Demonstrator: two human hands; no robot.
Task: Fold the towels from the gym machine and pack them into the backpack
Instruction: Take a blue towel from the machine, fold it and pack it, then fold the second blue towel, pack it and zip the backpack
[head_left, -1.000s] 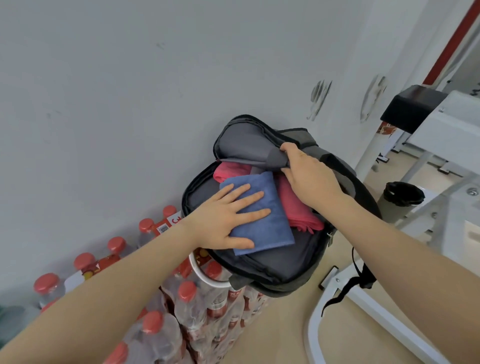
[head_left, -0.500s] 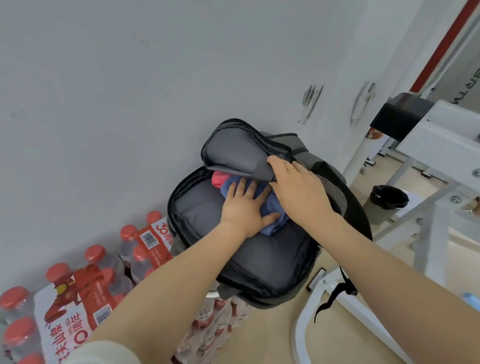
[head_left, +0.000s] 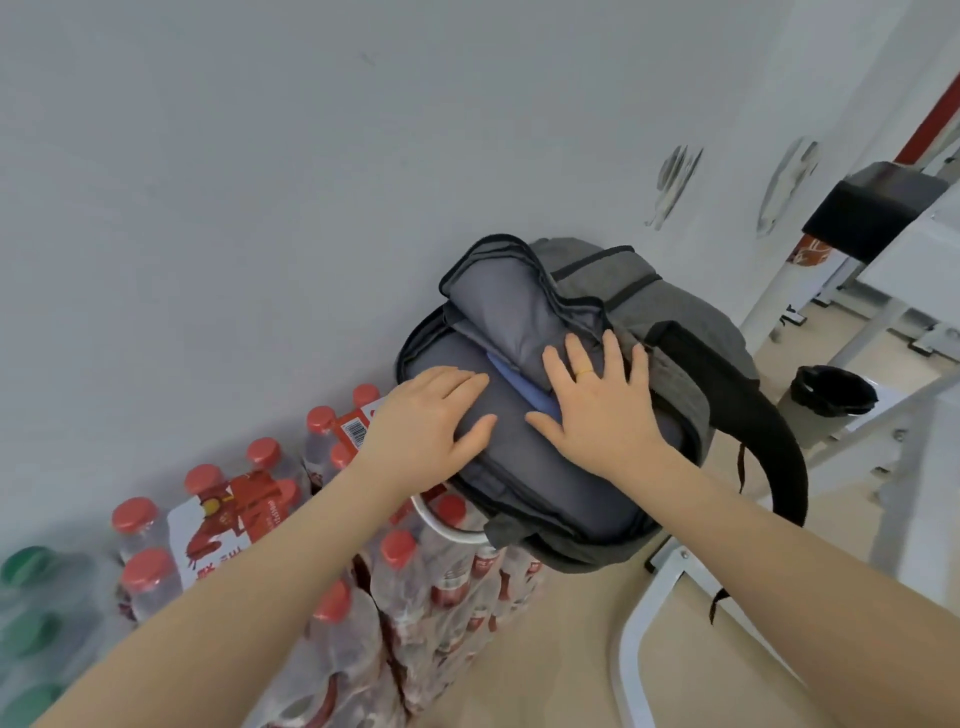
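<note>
You are standing in a gym, in a corner used also for storage. On your right is the white steel frame (head_left: 641, 613) of a gym machine, with a black pad (head_left: 878, 208) on it and more white frames behind. Against the plain pale wall (head_left: 260, 156) stand shrink-wrapped packs of water bottles (head_left: 415, 597) with red caps, stacked on the beige floor (head_left: 545, 675). A small black bin (head_left: 831, 389) stands on the floor near the machine. Two metal hooks (head_left: 675, 182) are fixed on the wall.
</note>
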